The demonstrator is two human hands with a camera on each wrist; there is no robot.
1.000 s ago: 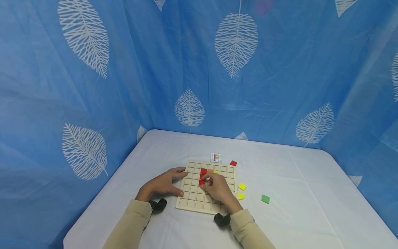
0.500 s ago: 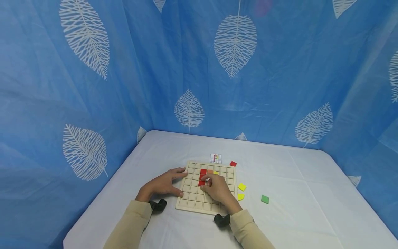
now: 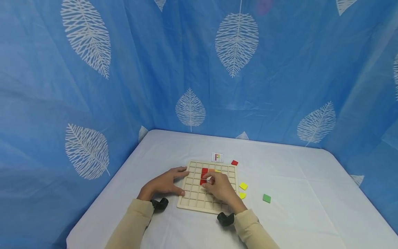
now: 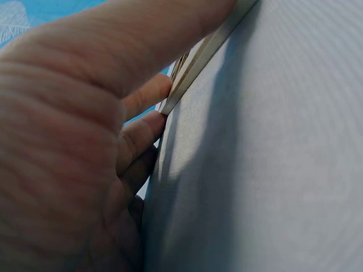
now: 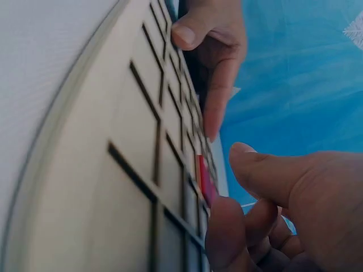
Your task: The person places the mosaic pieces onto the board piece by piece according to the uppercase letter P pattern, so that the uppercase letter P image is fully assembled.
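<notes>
A light wooden grid board [image 3: 196,204] lies on the white table in the head view. Three red square tiles [image 3: 203,182] form a column in its cells, with an orange tile [image 3: 211,170] and a partly covered yellow tile [image 3: 218,171] beside the top one. My left hand [image 3: 163,181] rests at the board's left edge, thumb and fingers spread. Over the middle of the board, my right hand [image 3: 221,188] has bent fingers, with fingertips by the lowest red tile. In the right wrist view, a gap separates thumb and forefinger, and a red tile [image 5: 205,178] sits just beyond them.
Behind the board lies a small pattern card [image 3: 217,157]. A loose red tile [image 3: 234,162] is near the back right corner. To the right are a yellow square [image 3: 243,186], a rounded yellow piece [image 3: 242,196] and a green tile [image 3: 266,198]. A blue leaf-patterned curtain [image 3: 155,69] surrounds the table.
My right hand has drawn slightly to the right, away from the red column. The left hand keeps its place on the board's edge. The head view has shifted a little.
</notes>
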